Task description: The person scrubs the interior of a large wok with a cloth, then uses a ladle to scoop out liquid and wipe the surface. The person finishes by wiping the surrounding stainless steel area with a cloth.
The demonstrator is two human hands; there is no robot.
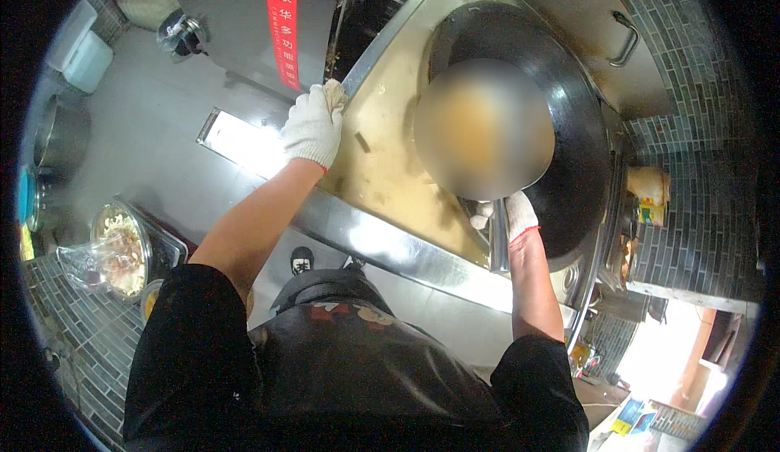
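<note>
My left hand [314, 124], in a white knit glove with a red-edged cuff, is closed on a crumpled beige cloth [334, 94] at the left rim of the metal cooking station. My right hand [515, 215], gloved alike, grips a metal handle [499, 235] near the front of a large dark wok [576, 147]. A round blurred patch covers what lies over the wok, so the object at the handle's far end cannot be made out. Cloudy yellowish liquid [390, 177] covers the station's surface left of the wok, with a small dark piece lying in it.
The station's steel front edge [378, 238] runs before my body. A metal door handle [626, 38] is at the upper right. At the left stand a bowl of cut food [122, 251] partly under clear plastic, a large metal pot [61, 132] and a white container [88, 62].
</note>
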